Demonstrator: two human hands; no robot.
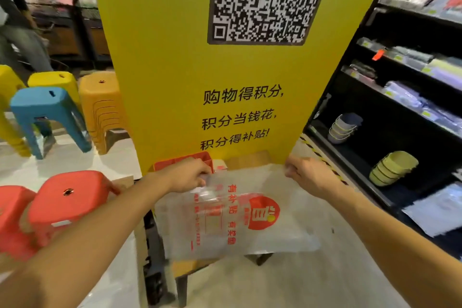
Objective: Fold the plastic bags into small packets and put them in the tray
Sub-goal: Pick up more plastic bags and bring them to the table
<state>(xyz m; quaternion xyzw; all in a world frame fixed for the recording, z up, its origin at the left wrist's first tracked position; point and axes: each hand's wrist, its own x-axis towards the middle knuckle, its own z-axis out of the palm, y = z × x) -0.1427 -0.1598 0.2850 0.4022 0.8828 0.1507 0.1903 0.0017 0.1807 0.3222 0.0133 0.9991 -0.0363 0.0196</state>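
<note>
- Head view, the hands: the left hand [187,175], lower centre of the frame, pinches the upper left corner of a translucent white plastic bag with red print [232,215], fingers curled over a crumpled bit of film. The right hand [308,177], to the right of centre at about the same height, pinches the bag's upper right corner.
- Head view, the bag: it is stretched between the two hands and spread open, not yet folded. Its long axis runs left to right across the frame, and the red characters read sideways. The lower edge falls toward the bottom of the frame, past the near edge of the support.
- Head view, the tray: a red plastic tray [175,161] sits just above the left hand, close to the bag's upper left corner. The left hand is the nearer one, so my guess is that a finished packet goes in from that side.
- Head view, the surface: a small wooden table [250,157] shows as bare board above the bag, between the hands.
- Head view, the room: a tall yellow sign board with a black QR code [175,70] fills the upper centre. Red plastic stools [67,197] stand lower left, a blue plastic stool [47,112] above them. Black shelves with stacked green bowls [392,167] run down the right.
</note>
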